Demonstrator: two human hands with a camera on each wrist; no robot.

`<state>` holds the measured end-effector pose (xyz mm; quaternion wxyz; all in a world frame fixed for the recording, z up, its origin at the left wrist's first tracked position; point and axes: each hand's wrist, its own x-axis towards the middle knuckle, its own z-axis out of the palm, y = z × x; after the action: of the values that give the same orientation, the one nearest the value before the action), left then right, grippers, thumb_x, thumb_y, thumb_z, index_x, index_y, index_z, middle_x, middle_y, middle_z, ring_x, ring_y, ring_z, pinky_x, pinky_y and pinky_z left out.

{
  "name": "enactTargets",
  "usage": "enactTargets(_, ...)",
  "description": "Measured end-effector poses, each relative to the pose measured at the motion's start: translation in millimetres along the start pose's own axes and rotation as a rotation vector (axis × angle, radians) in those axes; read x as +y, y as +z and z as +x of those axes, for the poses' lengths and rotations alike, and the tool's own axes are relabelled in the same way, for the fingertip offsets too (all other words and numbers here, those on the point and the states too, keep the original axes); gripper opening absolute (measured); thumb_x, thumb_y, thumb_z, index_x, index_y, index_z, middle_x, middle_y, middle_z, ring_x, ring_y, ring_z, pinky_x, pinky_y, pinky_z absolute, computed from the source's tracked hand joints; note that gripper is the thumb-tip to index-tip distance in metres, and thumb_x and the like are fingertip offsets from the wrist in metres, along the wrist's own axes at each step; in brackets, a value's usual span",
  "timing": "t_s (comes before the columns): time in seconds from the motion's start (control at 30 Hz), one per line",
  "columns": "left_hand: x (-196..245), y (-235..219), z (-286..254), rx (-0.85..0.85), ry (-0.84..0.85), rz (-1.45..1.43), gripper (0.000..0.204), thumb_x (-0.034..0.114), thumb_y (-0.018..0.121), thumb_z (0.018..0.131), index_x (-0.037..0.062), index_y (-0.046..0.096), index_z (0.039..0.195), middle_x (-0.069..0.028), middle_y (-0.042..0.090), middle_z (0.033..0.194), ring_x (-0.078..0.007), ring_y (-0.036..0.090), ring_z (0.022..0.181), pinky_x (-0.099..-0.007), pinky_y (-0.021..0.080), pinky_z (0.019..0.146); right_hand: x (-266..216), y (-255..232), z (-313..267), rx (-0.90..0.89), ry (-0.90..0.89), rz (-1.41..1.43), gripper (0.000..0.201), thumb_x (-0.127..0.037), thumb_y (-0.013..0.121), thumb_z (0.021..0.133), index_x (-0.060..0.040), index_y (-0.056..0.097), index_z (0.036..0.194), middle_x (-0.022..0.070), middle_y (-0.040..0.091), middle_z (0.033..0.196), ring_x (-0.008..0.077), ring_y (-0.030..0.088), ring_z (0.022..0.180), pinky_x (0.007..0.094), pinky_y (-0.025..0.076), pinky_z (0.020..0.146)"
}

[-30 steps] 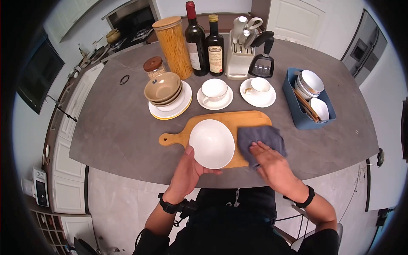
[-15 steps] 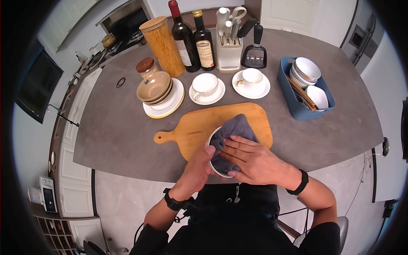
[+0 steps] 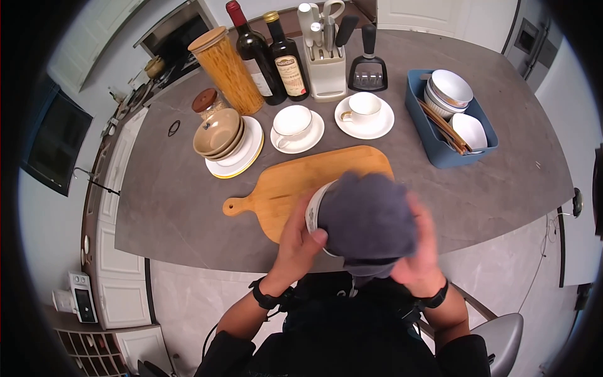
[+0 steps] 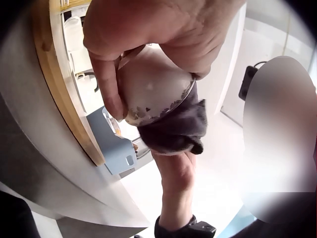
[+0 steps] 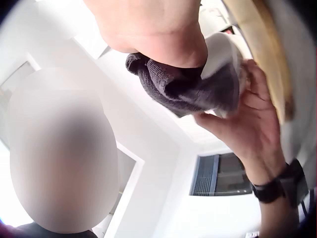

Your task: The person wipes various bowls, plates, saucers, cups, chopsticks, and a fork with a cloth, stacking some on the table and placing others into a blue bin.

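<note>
1. Here's the white bowl with the patterned rim, held up over the cutting board, near the counter's front edge
2. Left hand is nearer, right on it – thumb at the rim, fingers curled round the outer wall
3. No long axis on this round piece; the mouth tips rightward, under the grey cloth
4. Right hand sits at the cloth's right side, blurred – pinching or flat, cannot tell
</note>
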<state>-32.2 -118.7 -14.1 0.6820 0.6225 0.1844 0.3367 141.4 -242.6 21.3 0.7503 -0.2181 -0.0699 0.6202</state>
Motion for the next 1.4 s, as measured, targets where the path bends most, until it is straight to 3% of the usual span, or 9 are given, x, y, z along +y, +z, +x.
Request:
enactTargets(0.13, 21.4, 3.8, -8.8, 0.042, -0.444, -0.405, 0.076, 0.057, 0.042, 0.103, 0.0044, 0.028, 0.156, -0.0141, 0.052, 0.145, -0.0259, 0.061, 0.124, -0.0413, 0.058, 0.095, -36.5, -3.7, -12.3, -0.033, -0.385, -0.265, 0.08, -0.065, 0.042, 0.099, -0.0048, 0.039, 0.152, 0.016, 0.052, 0.149, 0.0338, 0.047, 0.14, 0.0508, 0.037, 0.117)
enactTargets(0.27, 25.5, 0.6, -8.7, -0.138, -0.502, -0.514, 0.077, 0.063, 0.033, 0.103, 0.0067, 0.029, 0.156, -0.0154, 0.051, 0.147, -0.0284, 0.065, 0.118, -0.0484, 0.062, 0.081, -53.1, 14.1, 11.9, -0.668, -0.766, -1.656, 0.081, -0.067, 0.029, 0.102, -0.0026, 0.057, 0.142, 0.0229, 0.043, 0.156, 0.0406, 0.035, 0.148, 0.0585, 0.025, 0.12)
enactTargets(0.33, 32.8, 7.1, -10.4, -0.194, -0.574, -0.461, 0.083, 0.068, 0.033, 0.102, 0.0073, 0.023, 0.157, -0.0134, 0.056, 0.141, -0.0267, 0.068, 0.111, -0.0426, 0.061, 0.073, -34.7, 16.0, 17.4, -0.799, -0.583, -1.879, 0.068, -0.057, 0.049, 0.099, -0.0028, 0.058, 0.139, 0.0207, 0.031, 0.163, 0.0439, 0.023, 0.152, 0.0569, 0.023, 0.12)
enactTargets(0.5, 25.5, 2.2, -14.4, -0.307, -0.529, -0.296, 0.084, 0.057, 0.052, 0.101, 0.0032, 0.02, 0.157, -0.0138, 0.058, 0.129, -0.0197, 0.069, 0.097, -0.0309, 0.059, 0.065, -20.4, 32.9, 23.6, -0.489, -0.546, -1.853, 0.053, -0.017, 0.074, 0.085, -0.0084, 0.056, 0.135, 0.0168, 0.053, 0.14, 0.0377, 0.056, 0.124, 0.0446, 0.05, 0.092)
enactTargets(0.73, 43.3, 6.5, -12.3, -0.195, -0.322, -0.035, 0.075, 0.027, 0.064, 0.098, -0.0005, 0.024, 0.154, -0.0103, 0.052, 0.133, -0.0162, 0.061, 0.112, -0.0293, 0.058, 0.078, -30.1, 26.8, 38.0, -0.34, -0.488, -1.803, 0.026, -0.012, 0.074, 0.086, -0.0021, 0.062, 0.107, 0.0169, 0.069, 0.088, 0.0395, 0.066, 0.083, 0.0439, 0.053, 0.07)
enactTargets(0.9, 42.4, 13.5, -10.9, -0.126, -0.061, 0.005, 0.093, 0.008, 0.085, 0.072, 0.001, 0.034, 0.15, -0.0094, 0.049, 0.14, -0.0193, 0.05, 0.13, -0.0362, 0.04, 0.111, -13.7, 18.2, 28.8, -0.078, -0.333, -1.495, 0.019, -0.013, 0.071, 0.092, 0.0023, 0.066, 0.101, 0.0156, 0.071, 0.083, 0.027, 0.069, 0.076, 0.0357, 0.053, 0.069)
enactTargets(1.03, 31.4, 11.9, -9.5, -0.113, 0.053, 0.129, 0.102, 0.009, 0.091, 0.064, 0.0015, 0.035, 0.149, -0.0111, 0.049, 0.14, -0.0209, 0.05, 0.131, -0.0363, 0.042, 0.109, 17.4, -1.7, 24.9, 0.018, -0.196, -0.942, 0.023, -0.019, 0.067, 0.1, 0.0036, 0.07, 0.107, 0.0036, 0.074, 0.088, 0.0068, 0.063, 0.078, 0.0283, 0.053, 0.072)
enactTargets(1.27, 28.9, 4.9, -4.7, 0.045, 0.306, 0.438, 0.107, 0.01, 0.093, 0.062, 0.0034, 0.033, 0.15, -0.0128, 0.048, 0.141, -0.0252, 0.051, 0.133, -0.0396, 0.045, 0.108, 5.4, -6.0, 2.2, -0.075, 0.316, -0.778, 0.029, -0.023, 0.061, 0.105, 0.003, 0.07, 0.113, 0.0, 0.072, 0.096, 0.0048, 0.061, 0.083, 0.0248, 0.051, 0.076)
enactTargets(1.4, 39.9, -2.7, 2.6, 0.074, 0.114, 0.3, 0.1, 0.008, 0.088, 0.072, 0.0038, 0.028, 0.151, -0.0126, 0.045, 0.145, -0.026, 0.051, 0.135, -0.0408, 0.046, 0.11, 0.4, -9.7, -15.1, -0.078, -0.212, -0.768, 0.027, -0.021, 0.057, 0.106, 0.0024, 0.07, 0.111, 0.0021, 0.072, 0.098, 0.0076, 0.064, 0.088, 0.0265, 0.053, 0.078)
